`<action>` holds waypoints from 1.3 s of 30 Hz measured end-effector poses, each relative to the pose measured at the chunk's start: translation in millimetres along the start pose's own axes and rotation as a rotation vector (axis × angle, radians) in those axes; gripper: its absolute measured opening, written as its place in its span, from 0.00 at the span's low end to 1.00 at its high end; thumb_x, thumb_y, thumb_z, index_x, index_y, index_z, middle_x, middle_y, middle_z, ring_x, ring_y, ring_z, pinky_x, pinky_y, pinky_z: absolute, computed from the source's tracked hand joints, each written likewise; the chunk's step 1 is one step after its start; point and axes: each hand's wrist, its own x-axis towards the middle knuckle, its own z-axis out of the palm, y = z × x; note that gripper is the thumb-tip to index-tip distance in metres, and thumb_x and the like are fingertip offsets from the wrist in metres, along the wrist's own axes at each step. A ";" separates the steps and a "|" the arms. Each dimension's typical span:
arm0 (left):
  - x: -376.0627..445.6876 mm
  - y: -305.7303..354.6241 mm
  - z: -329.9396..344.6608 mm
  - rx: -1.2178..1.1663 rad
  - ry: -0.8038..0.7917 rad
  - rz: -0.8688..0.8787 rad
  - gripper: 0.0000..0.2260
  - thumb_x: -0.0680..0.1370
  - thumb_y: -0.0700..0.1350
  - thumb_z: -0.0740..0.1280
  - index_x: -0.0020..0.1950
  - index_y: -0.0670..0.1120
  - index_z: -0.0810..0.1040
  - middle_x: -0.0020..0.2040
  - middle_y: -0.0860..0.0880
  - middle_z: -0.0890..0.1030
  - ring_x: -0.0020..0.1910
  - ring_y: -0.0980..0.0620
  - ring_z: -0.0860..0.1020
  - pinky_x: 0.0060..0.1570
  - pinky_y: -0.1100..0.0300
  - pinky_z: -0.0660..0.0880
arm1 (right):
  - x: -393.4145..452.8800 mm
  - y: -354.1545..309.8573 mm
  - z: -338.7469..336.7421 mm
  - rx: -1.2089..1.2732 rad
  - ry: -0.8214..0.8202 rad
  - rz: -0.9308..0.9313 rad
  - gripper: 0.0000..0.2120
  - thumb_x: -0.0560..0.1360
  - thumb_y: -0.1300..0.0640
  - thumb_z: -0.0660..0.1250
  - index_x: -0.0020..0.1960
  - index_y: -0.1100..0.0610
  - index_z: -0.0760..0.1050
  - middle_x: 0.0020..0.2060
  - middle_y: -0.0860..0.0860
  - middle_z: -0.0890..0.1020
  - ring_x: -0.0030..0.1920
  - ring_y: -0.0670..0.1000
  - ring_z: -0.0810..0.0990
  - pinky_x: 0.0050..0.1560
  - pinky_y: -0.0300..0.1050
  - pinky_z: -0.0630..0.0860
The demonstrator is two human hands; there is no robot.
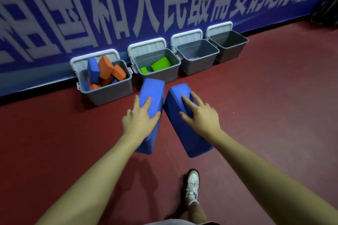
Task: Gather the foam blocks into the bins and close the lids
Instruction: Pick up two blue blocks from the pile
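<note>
My left hand point(140, 117) grips a long blue foam block point(152, 91) from above, carried in the air over the red floor. My right hand point(200, 113) grips a second blue foam block point(184, 133) the same way, just to the right. Both blocks point toward a row of grey bins against the wall. The leftmost bin point(109, 95) is piled with orange and blue blocks. The second bin point(157, 74) holds two green blocks point(161, 64). The third bin point(197, 65) and the fourth bin point(228, 49) look empty. All white lids stand open against the wall.
A blue banner with large white characters point(146, 5) covers the wall behind the bins. My white shoe point(192, 186) steps on the red floor point(274, 106) below the blocks. A dark object sits at the far right corner point(325, 12).
</note>
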 end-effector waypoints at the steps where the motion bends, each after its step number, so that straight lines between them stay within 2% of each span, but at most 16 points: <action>1: 19.2 5.5 -0.4 -0.009 0.008 -0.014 0.29 0.78 0.63 0.58 0.77 0.58 0.57 0.79 0.47 0.50 0.65 0.37 0.70 0.58 0.50 0.70 | 21.8 7.2 -0.6 -0.003 -0.003 -0.017 0.28 0.78 0.39 0.58 0.76 0.41 0.56 0.77 0.46 0.56 0.58 0.61 0.74 0.54 0.51 0.72; 9: 166.2 69.7 -4.5 -0.054 0.053 -0.107 0.28 0.78 0.63 0.58 0.77 0.59 0.57 0.79 0.48 0.51 0.66 0.38 0.70 0.59 0.50 0.70 | 189.8 73.7 -14.3 -0.013 -0.018 -0.107 0.28 0.78 0.39 0.58 0.76 0.41 0.58 0.77 0.46 0.57 0.56 0.62 0.74 0.53 0.51 0.71; 15: 257.8 86.5 3.4 -0.040 0.080 -0.168 0.28 0.79 0.62 0.58 0.77 0.60 0.55 0.79 0.47 0.51 0.64 0.37 0.71 0.57 0.49 0.71 | 303.7 90.5 0.2 0.013 -0.049 -0.150 0.27 0.78 0.40 0.58 0.76 0.42 0.58 0.77 0.46 0.57 0.57 0.62 0.74 0.53 0.52 0.71; 22: 393.0 62.2 19.5 -0.064 0.066 -0.204 0.27 0.79 0.62 0.57 0.77 0.59 0.56 0.78 0.46 0.52 0.66 0.37 0.70 0.56 0.49 0.71 | 440.4 82.6 42.9 0.003 -0.076 -0.196 0.27 0.78 0.40 0.59 0.76 0.42 0.59 0.76 0.46 0.58 0.57 0.63 0.74 0.52 0.52 0.74; 32: 614.8 3.5 10.6 -0.014 0.030 -0.129 0.27 0.79 0.61 0.57 0.77 0.59 0.55 0.79 0.46 0.50 0.64 0.37 0.71 0.55 0.51 0.71 | 648.5 28.3 95.4 -0.026 -0.107 -0.130 0.27 0.79 0.39 0.57 0.76 0.43 0.57 0.77 0.47 0.56 0.56 0.61 0.74 0.53 0.51 0.72; 39: 748.1 -19.4 12.9 -0.062 0.018 -0.140 0.27 0.79 0.61 0.58 0.77 0.59 0.57 0.79 0.45 0.52 0.67 0.37 0.68 0.62 0.51 0.67 | 771.9 45.2 125.7 0.040 -0.148 -0.040 0.27 0.79 0.39 0.57 0.76 0.43 0.58 0.77 0.47 0.57 0.59 0.61 0.74 0.54 0.53 0.74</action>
